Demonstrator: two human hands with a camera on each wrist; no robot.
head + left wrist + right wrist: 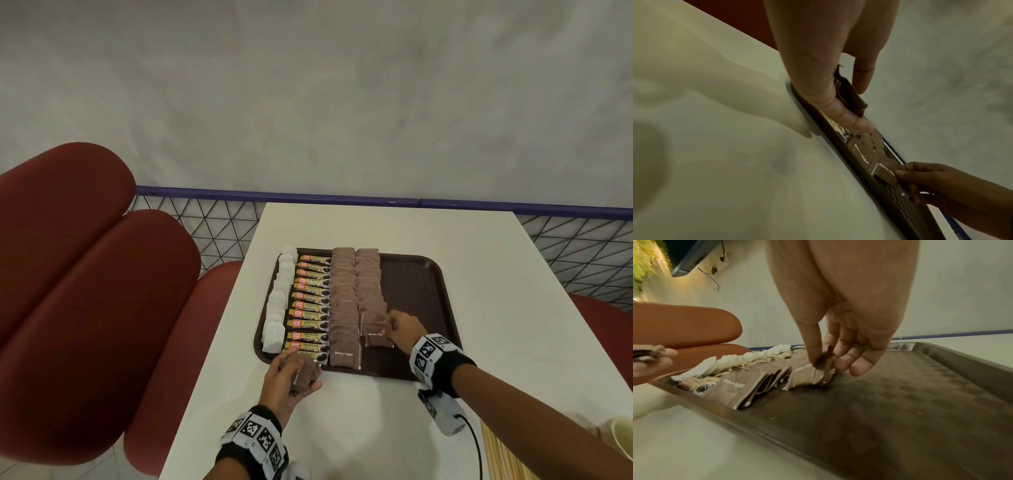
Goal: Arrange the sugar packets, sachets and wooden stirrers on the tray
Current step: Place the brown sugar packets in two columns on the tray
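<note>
A brown tray (424, 294) on the white table holds rows of white sachets (279, 301), coffee granule sticks (310, 305) and two columns of brown sugar packets (344, 308). My left hand (291, 377) hovers at the tray's near left corner and grips a small stack of brown sugar packets (301, 373) (849, 94). My right hand (399, 327) pinches the nearest brown sugar packet (376, 334) (809, 374) of the second column, low over the tray. Wooden stirrers (503, 459) lie at the table's near right edge.
The tray's right half (900, 402) is bare. A paper cup (623, 435) stands at the far right edge of view. Red padded seats (85, 274) flank the table on the left, with a wire mesh fence (212, 226) and grey wall behind.
</note>
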